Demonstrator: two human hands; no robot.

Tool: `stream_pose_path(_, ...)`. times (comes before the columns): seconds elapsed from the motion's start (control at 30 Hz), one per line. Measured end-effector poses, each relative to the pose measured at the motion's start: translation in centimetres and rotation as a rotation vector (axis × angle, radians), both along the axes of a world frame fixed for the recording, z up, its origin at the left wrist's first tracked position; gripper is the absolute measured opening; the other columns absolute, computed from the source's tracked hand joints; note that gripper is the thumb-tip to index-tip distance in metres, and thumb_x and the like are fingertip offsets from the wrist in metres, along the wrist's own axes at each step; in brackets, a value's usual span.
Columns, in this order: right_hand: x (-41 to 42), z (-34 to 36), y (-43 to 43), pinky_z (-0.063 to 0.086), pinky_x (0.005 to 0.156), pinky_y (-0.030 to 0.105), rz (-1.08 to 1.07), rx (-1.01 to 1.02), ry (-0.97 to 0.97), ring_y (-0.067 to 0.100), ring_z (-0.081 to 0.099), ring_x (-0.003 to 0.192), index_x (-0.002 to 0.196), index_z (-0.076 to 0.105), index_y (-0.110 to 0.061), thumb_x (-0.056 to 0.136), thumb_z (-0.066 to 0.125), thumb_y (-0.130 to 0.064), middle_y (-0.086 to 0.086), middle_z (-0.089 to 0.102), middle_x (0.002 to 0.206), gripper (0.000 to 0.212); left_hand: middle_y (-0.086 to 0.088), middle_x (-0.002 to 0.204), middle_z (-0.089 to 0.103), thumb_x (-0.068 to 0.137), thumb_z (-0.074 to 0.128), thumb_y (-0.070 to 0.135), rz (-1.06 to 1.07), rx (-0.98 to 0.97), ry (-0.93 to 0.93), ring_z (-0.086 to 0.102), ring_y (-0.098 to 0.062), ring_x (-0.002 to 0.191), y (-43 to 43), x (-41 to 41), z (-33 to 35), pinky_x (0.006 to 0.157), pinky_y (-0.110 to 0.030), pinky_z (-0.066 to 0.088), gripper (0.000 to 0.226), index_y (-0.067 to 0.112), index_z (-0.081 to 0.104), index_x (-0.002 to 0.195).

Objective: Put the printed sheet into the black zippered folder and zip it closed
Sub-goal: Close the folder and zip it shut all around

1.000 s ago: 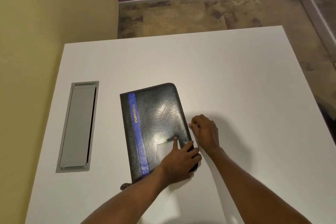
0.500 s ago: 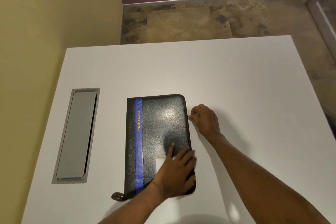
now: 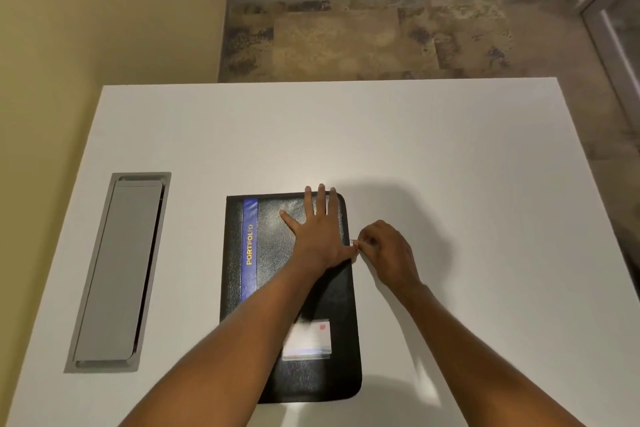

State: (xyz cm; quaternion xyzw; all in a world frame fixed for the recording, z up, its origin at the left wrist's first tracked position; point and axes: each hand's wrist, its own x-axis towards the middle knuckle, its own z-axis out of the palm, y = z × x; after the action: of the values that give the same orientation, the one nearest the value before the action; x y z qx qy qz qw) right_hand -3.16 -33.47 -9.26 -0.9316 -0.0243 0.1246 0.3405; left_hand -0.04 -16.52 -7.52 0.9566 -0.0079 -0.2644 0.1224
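The black zippered folder (image 3: 277,288) lies shut and flat on the white table (image 3: 450,184), with a blue stripe and yellow "PORTFOLIO" lettering along its left side and a white label near its front. My left hand (image 3: 317,229) rests flat on the folder's far half, fingers spread and reaching its far edge. My right hand (image 3: 384,248) is at the folder's right edge, fingertips pinched on a small metal zipper pull (image 3: 354,242). The printed sheet is not visible.
A grey recessed cable hatch (image 3: 117,270) is set into the table left of the folder. A yellow wall runs along the left. Beyond the table's far edge are a mottled floor and a purple wall with a socket.
My left hand slid from the folder's near right corner up to its far half, uncovering the white label. My right hand stayed pinched at the right edge.
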Motion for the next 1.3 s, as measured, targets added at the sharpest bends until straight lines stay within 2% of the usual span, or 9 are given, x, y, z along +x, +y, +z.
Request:
stream_pose_path(0.2, 0.7, -0.3, 0.3, 0.054, 0.077, 0.045, -0.045, -0.022, -0.083, 0.018, 0.061, 0.082, 0.091, 0.067, -0.023, 0.096, 0.069, -0.03, -0.007, 0.066, 0.09, 0.009, -0.005, 0.169, 0.009, 0.073, 0.072, 0.068, 0.058, -0.005, -0.028, -0.002, -0.03, 0.16, -0.6, 0.6, 0.9, 0.107, -0.087, 0.015, 0.122, 0.016, 0.008, 0.162)
stream_pose_path(0.4, 4.7, 0.4, 1.9, 0.053, 0.078, 0.047, -0.105, -0.033, -0.151, 0.02, 0.061, 0.083, 0.09, 0.067, -0.021, 0.094, 0.067, -0.025, -0.004, 0.066, 0.091, 0.005, -0.003, 0.168, 0.01, 0.068, 0.082, 0.061, 0.066, -0.036, -0.033, 0.002, -0.028, 0.159, -0.9, 0.4, 1.3, 0.108, -0.087, 0.017, 0.13, 0.015, 0.005, 0.163)
stream_pose_path(0.77, 13.0, 0.9, 3.6, 0.054, 0.085, 0.042, 0.233, 0.059, 0.031, 0.017, 0.064, 0.089, 0.092, 0.075, -0.021, 0.09, 0.071, -0.018, -0.006, 0.069, 0.096, 0.005, -0.001, 0.167, 0.017, 0.074, 0.075, 0.062, 0.078, -0.112, -0.082, 0.006, -0.027, 0.16, -0.9, -0.3, 0.5, 0.11, -0.086, 0.011, 0.119, 0.015, 0.009, 0.161)
stream_pose_path(0.87, 14.3, 1.2, 4.1, 0.053, 0.084, 0.044, 0.302, 0.013, 0.06, 0.021, 0.064, 0.089, 0.089, 0.074, -0.021, 0.086, 0.077, -0.021, -0.004, 0.069, 0.093, 0.004, -0.004, 0.174, 0.003, 0.088, 0.056, 0.061, 0.159, -0.11, -0.151, -0.005, -0.024, 0.162, 1.7, 0.1, 0.8, 0.116, -0.081, 0.005, 0.103, 0.018, 0.003, 0.164)
stream_pose_path(0.93, 14.9, 1.4, 4.2, 0.053, 0.084, 0.042, 0.354, -0.026, 0.056, 0.02, 0.063, 0.088, 0.088, 0.073, -0.023, 0.086, 0.078, -0.024, -0.005, 0.068, 0.093, 0.006, -0.006, 0.175, -0.011, 0.094, 0.044, 0.063, 0.245, 0.02, -0.235, -0.016, -0.028, 0.161, 4.9, 0.1, 0.9, 0.116, -0.079, -0.002, 0.096, 0.021, -0.002, 0.166)
stream_pose_path(1.0, 15.2, 1.5, 4.4, 0.053, 0.084, 0.041, 0.414, -0.058, 0.046, 0.019, 0.063, 0.088, 0.089, 0.073, -0.025, 0.086, 0.077, -0.026, -0.006, 0.068, 0.093, 0.006, -0.011, 0.174, -0.015, 0.097, 0.038, 0.065, 0.351, 0.122, -0.248, -0.019, -0.034, 0.159, 8.5, -0.1, 0.7, 0.116, -0.078, -0.004, 0.091, 0.022, -0.004, 0.166)
stream_pose_path(1.07, 15.6, 1.4, 4.6, 0.053, 0.083, 0.04, 0.453, -0.072, 0.041, 0.018, 0.063, 0.087, 0.09, 0.072, -0.025, 0.087, 0.077, -0.027, -0.006, 0.068, 0.093, 0.006, -0.014, 0.174, -0.013, 0.099, 0.037, 0.064, 0.438, 0.124, -0.185, -0.017, -0.038, 0.159, 11.5, -0.6, 0.2, 0.119, -0.076, 0.002, 0.087, 0.023, 0.0, 0.166)
stream_pose_path(1.13, 15.9, 1.3, 4.8, 0.052, 0.081, 0.039, 0.478, -0.078, 0.038, 0.016, 0.063, 0.086, 0.09, 0.072, -0.026, 0.087, 0.077, -0.029, -0.007, 0.068, 0.093, 0.007, -0.017, 0.174, -0.007, 0.101, 0.04, 0.061, 0.525, 0.031, -0.142, -0.011, -0.038, 0.16, 12.9, -1.1, -0.5, 0.123, -0.071, 0.01, 0.083, 0.021, 0.009, 0.166)
stream_pose_path(1.3, 16.5, 0.8, 5.9, 0.049, 0.077, 0.034, 0.499, -0.096, 0.032, 0.012, 0.062, 0.085, 0.09, 0.071, -0.03, 0.087, 0.076, -0.032, -0.01, 0.067, 0.096, 0.006, -0.02, 0.172, 0.007, 0.1, 0.044, 0.059, 0.63, -0.136, -0.228, -0.003, -0.032, 0.161, 13.1, -1.5, -1.7, 0.13, -0.056, 0.004, 0.081, 0.012, 0.024, 0.163)
